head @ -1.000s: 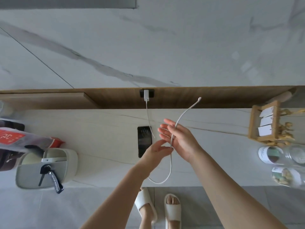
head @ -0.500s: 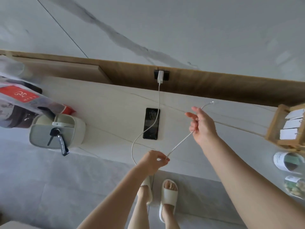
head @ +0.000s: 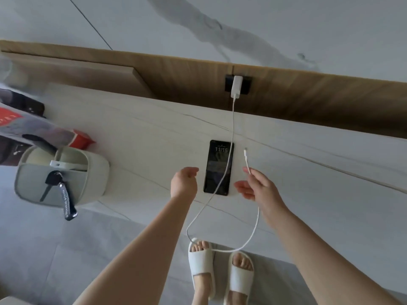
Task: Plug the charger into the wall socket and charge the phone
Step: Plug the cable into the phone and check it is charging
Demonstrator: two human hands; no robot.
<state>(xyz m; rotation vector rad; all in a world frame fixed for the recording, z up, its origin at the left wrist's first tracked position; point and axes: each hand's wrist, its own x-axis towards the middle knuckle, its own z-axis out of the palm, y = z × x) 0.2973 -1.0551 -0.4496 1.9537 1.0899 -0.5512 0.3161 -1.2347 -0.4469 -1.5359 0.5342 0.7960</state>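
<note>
A white charger (head: 236, 86) sits plugged in the black wall socket (head: 247, 85) on the wooden back panel. Its white cable (head: 229, 150) runs down across the black phone (head: 218, 167), which lies screen up and lit on the pale counter (head: 143, 133), then loops below the counter edge. My right hand (head: 258, 188) pinches the cable just behind its free plug end (head: 245, 153), right of the phone. My left hand (head: 184, 182) hovers just left of the phone, fingers loosely curled, holding nothing.
A pale green tray (head: 97, 172) with a black key and strap sits at the counter's left edge. A red and grey bag (head: 39, 128) lies behind it. My feet in white slippers (head: 202, 265) stand on the grey floor below.
My left hand let go of the cable and moved up beside the phone. My right hand came down and in, bringing the plug end next to the phone. The slack now hangs in a loop.
</note>
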